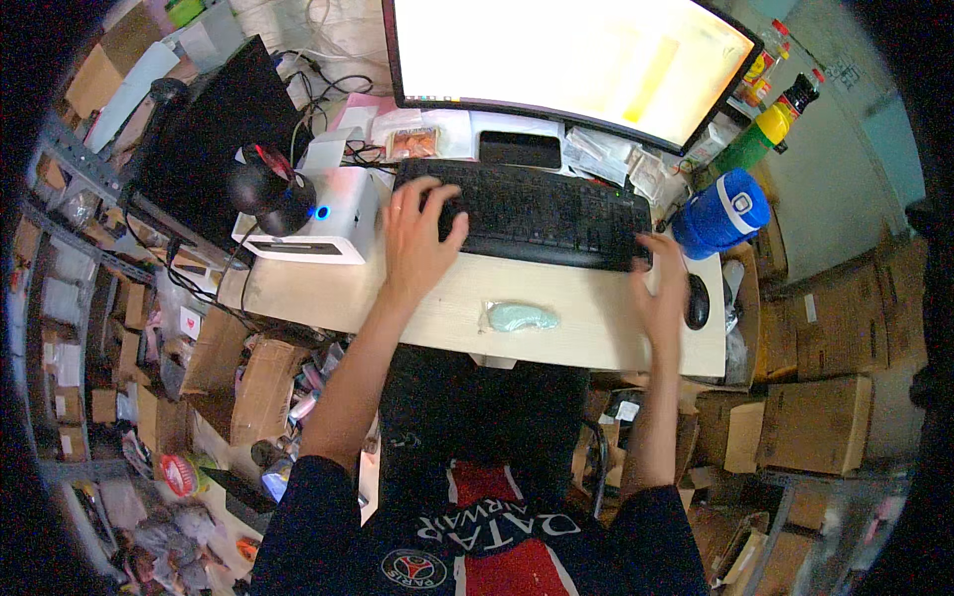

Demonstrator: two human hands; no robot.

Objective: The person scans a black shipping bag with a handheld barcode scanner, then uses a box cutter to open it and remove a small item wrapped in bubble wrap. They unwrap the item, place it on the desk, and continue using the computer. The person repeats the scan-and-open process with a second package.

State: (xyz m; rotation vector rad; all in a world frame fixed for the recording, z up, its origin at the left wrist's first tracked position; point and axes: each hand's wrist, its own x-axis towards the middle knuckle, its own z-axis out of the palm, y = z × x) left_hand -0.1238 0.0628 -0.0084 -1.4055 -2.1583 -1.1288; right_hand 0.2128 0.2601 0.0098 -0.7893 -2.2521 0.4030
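Note:
My left hand point(421, 237) rests with fingers spread over the left end of a black computer keyboard point(551, 212). Around the keyboard's right end is my right hand point(663, 287), blurred, fingers apart and holding nothing; whether it touches the keys I cannot tell. Just right of that hand lies a black computer mouse point(697, 302). A pale green curved item point(522, 316) in a clear plastic wrapper lies on the pale wooden desk point(462, 298) between my forearms. Behind the keyboard stands a lit monitor point(566, 52), its screen mostly washed out to white.
A white label printer point(350, 212) with a black rounded device point(268, 186) on top stands left. A blue jug point(719, 212) stands at the right edge, near a green bottle point(753, 138). Behind the keyboard lies a phone point(519, 150). Cardboard boxes point(816, 425) flank the desk.

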